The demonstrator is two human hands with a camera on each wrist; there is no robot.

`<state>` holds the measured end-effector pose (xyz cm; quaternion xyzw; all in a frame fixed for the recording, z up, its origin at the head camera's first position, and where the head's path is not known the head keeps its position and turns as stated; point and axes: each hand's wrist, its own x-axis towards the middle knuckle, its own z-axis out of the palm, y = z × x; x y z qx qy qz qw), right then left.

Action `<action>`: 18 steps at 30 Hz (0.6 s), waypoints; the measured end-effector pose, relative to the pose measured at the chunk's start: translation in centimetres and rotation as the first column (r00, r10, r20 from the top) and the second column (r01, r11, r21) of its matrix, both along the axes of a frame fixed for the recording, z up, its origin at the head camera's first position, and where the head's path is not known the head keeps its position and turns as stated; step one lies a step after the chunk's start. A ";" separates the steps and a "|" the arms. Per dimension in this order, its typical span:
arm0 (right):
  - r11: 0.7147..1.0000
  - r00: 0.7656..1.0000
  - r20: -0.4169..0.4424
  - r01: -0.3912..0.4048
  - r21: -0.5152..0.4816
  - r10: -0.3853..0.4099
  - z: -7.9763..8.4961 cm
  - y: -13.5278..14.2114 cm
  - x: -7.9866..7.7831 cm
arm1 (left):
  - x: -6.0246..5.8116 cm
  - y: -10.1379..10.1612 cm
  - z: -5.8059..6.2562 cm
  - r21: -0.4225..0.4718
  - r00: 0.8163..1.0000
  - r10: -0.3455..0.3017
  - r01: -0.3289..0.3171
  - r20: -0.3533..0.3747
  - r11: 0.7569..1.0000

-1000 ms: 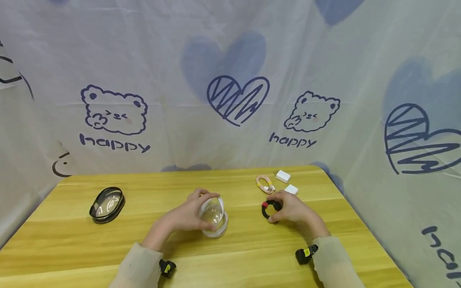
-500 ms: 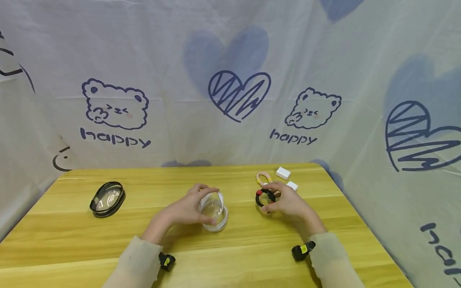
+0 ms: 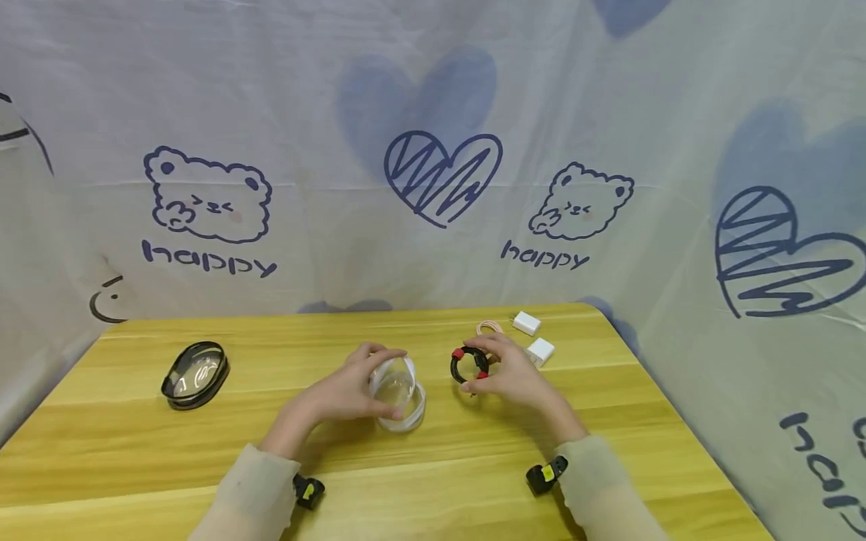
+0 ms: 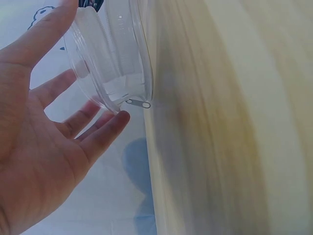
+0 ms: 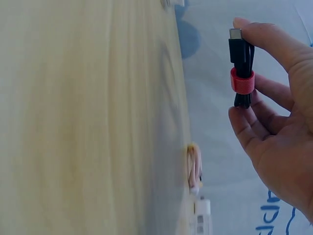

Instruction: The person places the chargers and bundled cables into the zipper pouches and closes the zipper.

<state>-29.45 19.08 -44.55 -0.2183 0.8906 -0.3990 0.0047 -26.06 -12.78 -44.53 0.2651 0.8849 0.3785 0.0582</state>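
Observation:
With thumb and fingers spread round its edge, my left hand (image 3: pixel 341 391) holds a small clear round zip case (image 3: pixel 395 392). The case's lid flap is raised, and a metal zip pull (image 4: pixel 138 103) shows in the left wrist view. To the right of the case, my right hand (image 3: pixel 512 374) pinches a coiled black USB cable (image 3: pixel 455 370) between thumb and fingertips. Red straps (image 5: pixel 242 81) bind the coil, and its metal plug (image 5: pixel 235 34) points up past the thumb in the right wrist view. The cable is held above the table, apart from the case.
A black-edged clear case (image 3: pixel 196 374) lies on the left of the wooden table (image 3: pixel 419 488). Beyond my right hand are two white charger plugs (image 3: pixel 526 323) and a pink cable coil (image 3: pixel 489 327), partly hidden. A printed cloth (image 3: pixel 325 248) hangs behind.
My right hand has moved left with the black cable, nearer the clear round case, uncovering more of one charger. My left hand keeps its hold on the case with little movement.

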 end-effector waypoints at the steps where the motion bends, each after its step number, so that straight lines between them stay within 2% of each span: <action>1: 1.000 1.000 -0.010 -0.007 0.002 0.007 0.0 -0.3 0.0 | 0.0 0.0 0.0 -0.001 1.000 0.002 -0.002 -0.004 1.000; 8: 0.997 0.996 -0.047 -0.073 0.003 0.073 -0.1 -2.2 0.0 | -0.1 0.1 -0.2 -0.007 1.000 -0.002 0.002 -0.007 1.000; 18: 0.991 0.991 -0.027 -0.129 0.039 0.130 -0.1 -5.0 -0.3 | -0.1 0.0 0.0 -0.005 1.000 -0.011 0.011 -0.005 1.000</action>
